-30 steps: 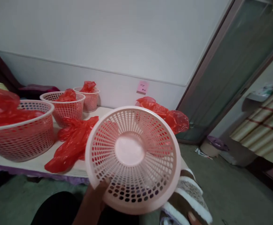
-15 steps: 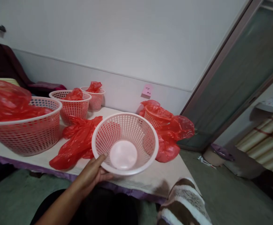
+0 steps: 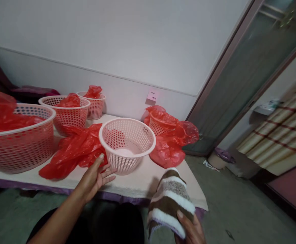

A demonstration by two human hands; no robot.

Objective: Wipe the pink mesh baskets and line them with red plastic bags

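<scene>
right fingers (image 3: 184,219) around striped cloth (image 3: 172,192)

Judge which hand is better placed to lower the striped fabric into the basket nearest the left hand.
Likely the right hand: it grips the striped fabric. The left hand is open and holds nothing, though it is closer to the basket, whose mouth is uncovered.

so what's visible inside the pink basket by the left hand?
In the pink basket, the inner wall and part of the base. Red shows through its left side, where a red bag lies outside. The near rim hides the front of the base.
</scene>
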